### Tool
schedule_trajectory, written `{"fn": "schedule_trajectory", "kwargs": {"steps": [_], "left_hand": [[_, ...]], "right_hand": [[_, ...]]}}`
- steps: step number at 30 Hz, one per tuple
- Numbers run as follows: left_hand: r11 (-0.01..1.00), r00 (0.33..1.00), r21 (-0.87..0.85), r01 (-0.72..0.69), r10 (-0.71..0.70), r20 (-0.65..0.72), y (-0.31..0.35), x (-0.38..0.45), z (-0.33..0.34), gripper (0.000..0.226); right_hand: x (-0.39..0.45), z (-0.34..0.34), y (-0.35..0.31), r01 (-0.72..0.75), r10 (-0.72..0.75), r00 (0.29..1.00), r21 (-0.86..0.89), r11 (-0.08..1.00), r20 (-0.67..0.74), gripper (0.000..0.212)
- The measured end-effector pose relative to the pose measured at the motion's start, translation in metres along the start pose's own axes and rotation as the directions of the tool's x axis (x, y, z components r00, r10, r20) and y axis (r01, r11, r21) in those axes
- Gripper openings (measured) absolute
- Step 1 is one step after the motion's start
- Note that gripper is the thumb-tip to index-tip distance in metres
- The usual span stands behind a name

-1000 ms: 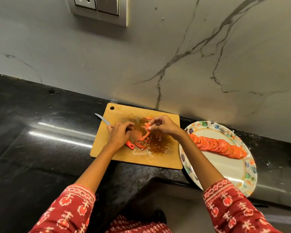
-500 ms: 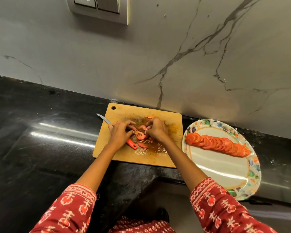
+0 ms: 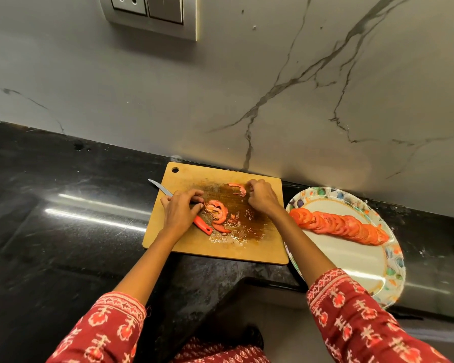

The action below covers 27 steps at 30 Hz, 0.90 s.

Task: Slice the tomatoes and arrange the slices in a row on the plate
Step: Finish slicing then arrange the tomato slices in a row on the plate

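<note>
Tomato slices (image 3: 338, 226) lie overlapped in a single row across the plate (image 3: 351, 260), which sits on the black counter (image 3: 63, 231) just right of the wooden cutting board (image 3: 194, 244); more tomato remains on the board's wet, juice-stained middle: a cluster of curved slices (image 3: 218, 209) near the centre and a smaller piece (image 3: 237, 188) toward the far edge. Left hand (image 3: 180, 210) rests over the knife (image 3: 192, 216), its fingers curled round the handle so that the blade pokes out past the knuckles to the upper left and the red handle end shows below the palm; its fingertips (image 3: 198, 199) reach toward the central slices, touching or just short of them. Right hand (image 3: 262, 197) hovers at the board's far right, fingers bent inward and bunched together beside the small piece; whether they actually pinch it, I cannot tell.
</note>
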<state>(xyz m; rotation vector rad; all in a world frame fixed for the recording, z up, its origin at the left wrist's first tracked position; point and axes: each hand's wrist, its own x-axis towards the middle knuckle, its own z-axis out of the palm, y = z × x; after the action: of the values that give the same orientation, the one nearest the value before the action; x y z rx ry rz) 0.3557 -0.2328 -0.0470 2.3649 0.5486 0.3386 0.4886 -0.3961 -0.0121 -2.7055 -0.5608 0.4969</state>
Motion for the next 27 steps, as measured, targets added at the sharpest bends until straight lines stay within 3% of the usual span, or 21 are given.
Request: {"fn": "schedule_trajectory", "kwargs": {"steps": [3,5,9,11,14,16,19,21,25,27], "left_hand": [[1.0,1.0,-0.006,-0.005,0.005,0.004,0.002,-0.001,0.0,0.03],[1.0,1.0,-0.004,-0.006,0.006,0.008,0.002,-0.001,-0.001,0.03],[1.0,1.0,-0.001,-0.011,0.012,0.012,0.002,-0.002,-0.001,0.031],[1.0,1.0,0.002,-0.016,0.016,0.017,0.002,-0.003,0.0,0.031],[0.998,0.995,0.032,-0.051,0.049,0.084,0.002,-0.004,0.003,0.037],[0.995,0.99,0.056,-0.076,0.069,0.119,0.002,-0.004,0.004,0.041],[0.997,0.998,0.047,-0.055,0.053,0.041,-0.001,-0.005,0.001,0.042],[0.999,1.0,0.042,-0.014,0.014,0.01,-0.006,-0.005,-0.001,0.041],[0.999,0.999,0.044,0.005,-0.007,0.053,-0.006,-0.005,0.001,0.043],[0.998,0.998,0.063,-0.019,0.014,0.065,0.002,-0.005,0.003,0.043]], "right_hand": [[-0.004,0.005,-0.006,0.156,-0.16,0.983,0.054,0.986,0.09,0.025],[-0.009,0.007,-0.005,0.194,-0.206,0.971,0.104,0.976,0.125,0.03],[-0.015,0.009,0.001,0.156,-0.147,0.987,0.174,0.972,-0.063,0.024],[-0.02,0.014,-0.002,0.168,-0.159,0.984,0.125,0.978,-0.076,0.024],[-0.029,0.025,-0.015,0.227,-0.226,0.974,-0.058,0.972,0.019,0.046],[-0.031,0.031,-0.02,0.255,-0.252,0.967,-0.132,0.958,0.045,0.048],[-0.03,0.026,-0.016,0.241,-0.246,0.968,-0.083,0.967,-0.054,0.036],[-0.031,0.018,-0.01,0.234,-0.235,0.968,-0.022,0.972,-0.092,0.041],[-0.04,0.016,-0.007,0.297,-0.279,0.951,-0.132,0.946,0.134,0.071],[-0.045,0.024,-0.006,0.305,-0.286,0.95,-0.179,0.935,0.127,0.071]]}}
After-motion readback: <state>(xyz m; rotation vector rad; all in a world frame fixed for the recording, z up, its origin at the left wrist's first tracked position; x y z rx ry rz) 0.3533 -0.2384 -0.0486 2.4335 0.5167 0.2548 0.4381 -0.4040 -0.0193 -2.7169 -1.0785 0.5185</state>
